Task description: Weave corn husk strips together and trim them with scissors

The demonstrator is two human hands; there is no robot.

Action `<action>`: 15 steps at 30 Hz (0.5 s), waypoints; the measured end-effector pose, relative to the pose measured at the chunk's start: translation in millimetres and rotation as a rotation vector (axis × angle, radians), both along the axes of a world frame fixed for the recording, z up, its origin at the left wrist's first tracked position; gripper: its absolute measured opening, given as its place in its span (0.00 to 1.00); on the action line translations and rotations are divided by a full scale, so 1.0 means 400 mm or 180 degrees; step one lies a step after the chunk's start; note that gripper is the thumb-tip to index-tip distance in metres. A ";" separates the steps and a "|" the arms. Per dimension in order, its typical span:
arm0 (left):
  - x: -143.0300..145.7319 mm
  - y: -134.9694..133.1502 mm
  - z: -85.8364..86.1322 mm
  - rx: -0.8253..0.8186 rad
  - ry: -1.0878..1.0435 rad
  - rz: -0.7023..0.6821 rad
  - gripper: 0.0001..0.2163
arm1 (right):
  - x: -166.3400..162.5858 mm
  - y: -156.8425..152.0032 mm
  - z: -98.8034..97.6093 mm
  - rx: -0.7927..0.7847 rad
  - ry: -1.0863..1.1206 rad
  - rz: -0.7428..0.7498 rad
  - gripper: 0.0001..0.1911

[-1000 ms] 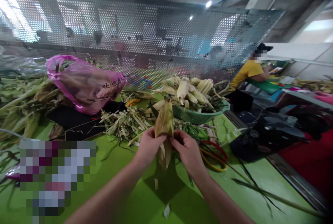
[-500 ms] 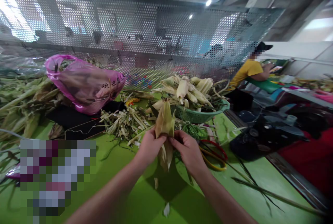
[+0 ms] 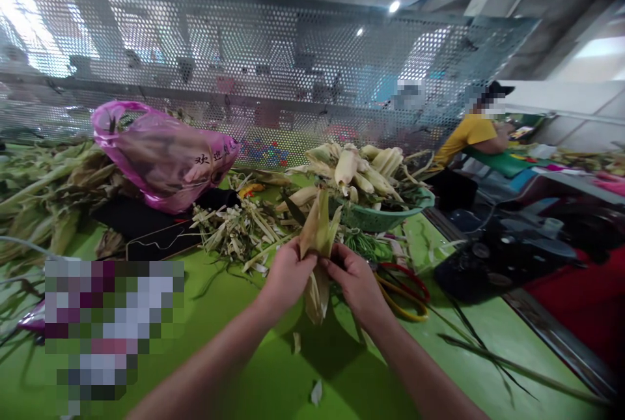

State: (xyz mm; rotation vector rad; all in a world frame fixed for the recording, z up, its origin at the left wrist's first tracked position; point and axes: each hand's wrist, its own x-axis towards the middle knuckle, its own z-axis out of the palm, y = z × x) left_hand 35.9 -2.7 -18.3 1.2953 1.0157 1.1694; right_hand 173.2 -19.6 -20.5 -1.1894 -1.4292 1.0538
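I hold an ear of corn in its pale yellow husk upright above the green table. My left hand grips the husk from the left, my right hand from the right, both with fingers pinched on the leaves. The husk tips are spread apart at the top. Husk ends hang below my hands. Just behind stands a green basket heaped with corn ears.
A pink plastic bag lies at the back left beside piles of husked stalks. Husk scraps litter the middle. Red and yellow scissors lie right of my hands. A person in a yellow shirt sits far right. A perforated metal screen backs the table.
The husk leaves at the top have spread open wider, and my hands have shifted slightly right and down with the ear.
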 end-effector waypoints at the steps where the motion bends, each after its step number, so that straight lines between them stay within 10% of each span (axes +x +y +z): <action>1: -0.001 0.001 -0.002 0.0036 0.0099 0.0032 0.08 | -0.001 0.000 -0.001 0.0010 -0.0020 -0.0016 0.10; 15: -0.009 0.011 -0.018 0.0165 0.0025 0.0066 0.07 | -0.019 -0.010 0.009 -0.0005 0.0175 -0.0099 0.09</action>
